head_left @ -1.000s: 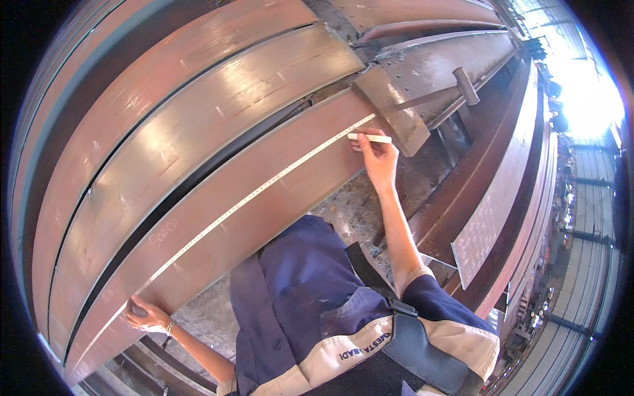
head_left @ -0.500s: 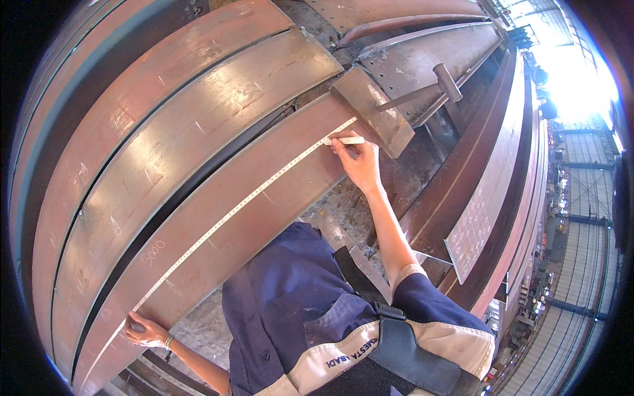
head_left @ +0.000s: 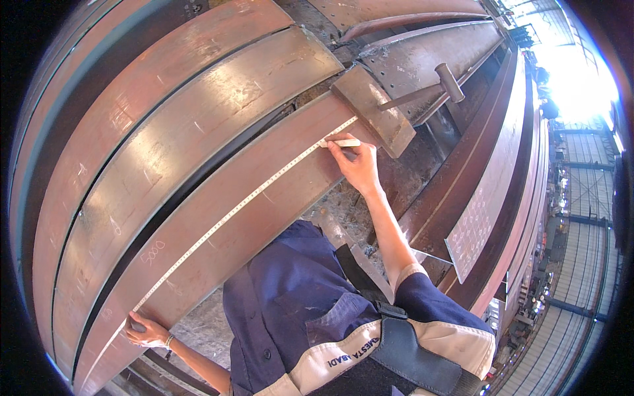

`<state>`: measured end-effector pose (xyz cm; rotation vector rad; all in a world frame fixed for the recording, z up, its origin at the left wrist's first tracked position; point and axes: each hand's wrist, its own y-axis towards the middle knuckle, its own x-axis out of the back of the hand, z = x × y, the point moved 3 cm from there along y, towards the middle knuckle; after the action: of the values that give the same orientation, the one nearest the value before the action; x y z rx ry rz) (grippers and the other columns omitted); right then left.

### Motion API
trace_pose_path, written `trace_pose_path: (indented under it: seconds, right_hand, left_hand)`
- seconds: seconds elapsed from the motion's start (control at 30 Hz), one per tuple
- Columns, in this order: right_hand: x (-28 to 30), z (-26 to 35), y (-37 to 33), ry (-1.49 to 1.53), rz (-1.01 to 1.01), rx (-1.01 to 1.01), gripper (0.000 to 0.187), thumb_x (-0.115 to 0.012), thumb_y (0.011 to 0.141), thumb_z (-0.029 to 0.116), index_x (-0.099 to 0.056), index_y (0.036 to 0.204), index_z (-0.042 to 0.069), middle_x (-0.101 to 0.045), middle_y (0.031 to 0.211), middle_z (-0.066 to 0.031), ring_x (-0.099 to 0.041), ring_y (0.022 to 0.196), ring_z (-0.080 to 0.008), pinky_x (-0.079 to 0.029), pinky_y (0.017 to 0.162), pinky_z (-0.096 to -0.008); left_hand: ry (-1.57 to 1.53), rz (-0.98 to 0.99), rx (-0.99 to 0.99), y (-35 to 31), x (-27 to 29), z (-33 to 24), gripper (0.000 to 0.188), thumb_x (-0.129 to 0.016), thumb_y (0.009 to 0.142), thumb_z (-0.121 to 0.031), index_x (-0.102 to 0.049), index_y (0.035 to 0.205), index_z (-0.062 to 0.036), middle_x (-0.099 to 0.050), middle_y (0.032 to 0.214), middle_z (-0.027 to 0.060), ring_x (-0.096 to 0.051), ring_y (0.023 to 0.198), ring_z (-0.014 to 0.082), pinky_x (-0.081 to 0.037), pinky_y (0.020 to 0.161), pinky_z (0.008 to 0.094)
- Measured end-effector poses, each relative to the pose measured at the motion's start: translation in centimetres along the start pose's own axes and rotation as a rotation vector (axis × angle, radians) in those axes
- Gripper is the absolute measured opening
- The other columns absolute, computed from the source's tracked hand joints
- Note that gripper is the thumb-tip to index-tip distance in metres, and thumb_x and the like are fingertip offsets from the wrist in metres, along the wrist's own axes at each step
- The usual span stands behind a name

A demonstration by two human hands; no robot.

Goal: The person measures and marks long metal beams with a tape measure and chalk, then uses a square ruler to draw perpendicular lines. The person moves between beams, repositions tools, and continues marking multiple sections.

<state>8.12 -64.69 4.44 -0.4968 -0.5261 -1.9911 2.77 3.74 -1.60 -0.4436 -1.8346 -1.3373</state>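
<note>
Head view: a reddish-brown steel beam (head_left: 218,254) runs from near left to far right, with a white measuring tape (head_left: 231,212) stretched along it.
Right hand (head_left: 361,166): pinched round a white marker (head_left: 345,143), whose tip meets the tape near its far end; the tape lies just left of this hand.
Left hand (head_left: 149,332): fingers curled beside the tape at near left; cannot tell whether they grip it.
Far end: a steel block (head_left: 370,109), a hammer (head_left: 450,83) to its right.

The single head-worn fisheye view looks down from near the closest reddish-brown steel beam (head_left: 244,228), above its wearer-side edge, facing across it.
</note>
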Motion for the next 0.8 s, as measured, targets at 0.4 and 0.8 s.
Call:
trace_pose_path:
  seconds: [0.4, 0.8]
  right_hand:
    - [-0.23, -0.14, -0.05, -0.06, -0.017, 0.069, 0.014, -0.072, 0.092, 0.012, -0.076, 0.102, 0.005, -0.076, 0.092, -0.012, -0.074, 0.081, -0.021, -0.056, 0.073, -0.0319]
    - [-0.32, -0.33, 0.02, -0.095, -0.009, 0.083, 0.015, -0.072, 0.091, 0.015, -0.075, 0.103, 0.006, -0.074, 0.088, -0.0122, -0.07, 0.072, -0.0228, -0.053, 0.065, -0.0331]
  left_hand:
    - [0.041, -0.063, -0.027, -0.18, -0.29, 0.46, 0.035, -0.07, 0.095, -0.043, -0.074, 0.096, -0.0078, -0.072, 0.098, 0.008, -0.064, 0.098, 0.031, -0.048, 0.091, 0.0481]
    - [-0.03, 0.074, 0.097, -0.18, -0.36, 0.96, 0.053, -0.065, 0.093, -0.057, -0.076, 0.106, -0.007, -0.07, 0.121, 0.0164, -0.056, 0.126, 0.0386, -0.044, 0.104, 0.0548]
